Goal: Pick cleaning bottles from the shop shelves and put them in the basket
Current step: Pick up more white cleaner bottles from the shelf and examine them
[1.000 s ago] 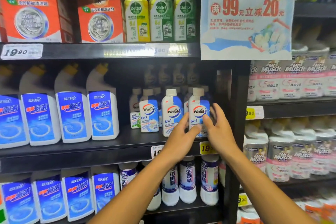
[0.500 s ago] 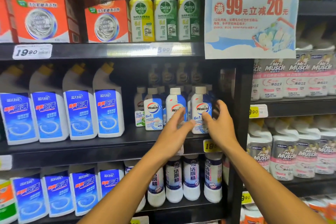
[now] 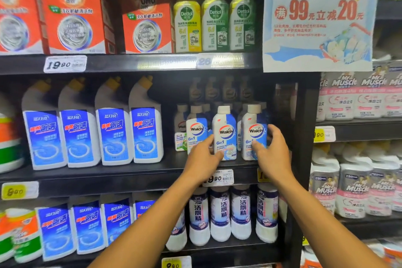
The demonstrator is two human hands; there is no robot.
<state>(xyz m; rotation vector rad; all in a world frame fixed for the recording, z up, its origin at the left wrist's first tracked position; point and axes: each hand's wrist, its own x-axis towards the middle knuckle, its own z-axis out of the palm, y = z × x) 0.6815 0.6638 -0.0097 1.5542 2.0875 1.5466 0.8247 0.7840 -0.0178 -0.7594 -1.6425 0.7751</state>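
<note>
Middle shelf. Left hand [image 3: 201,156] has advanced since a second ago; its fingers now curl round the middle Walch bottle [image 3: 225,132]. Right hand [image 3: 272,154] has closed round the right Walch bottle [image 3: 254,131]. Both bottles stand unlifted. Basket not in view. Judgement: two-bottle pick starting.

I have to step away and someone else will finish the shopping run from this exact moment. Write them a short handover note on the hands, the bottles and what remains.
Left hand: at the middle Walch bottle, thumb on its lower front; a full grip is not clear.
Right hand: wrapped around the right Walch bottle, thumb in front, fingers behind.
Both bottles stand upright on the middle shelf, not lifted yet. More Walch bottles stand behind and to the left.
Done: nothing visibly collected; the basket is out of view.
Left: close both grips, lift the bottles off the shelf and put them in the basket.
</note>
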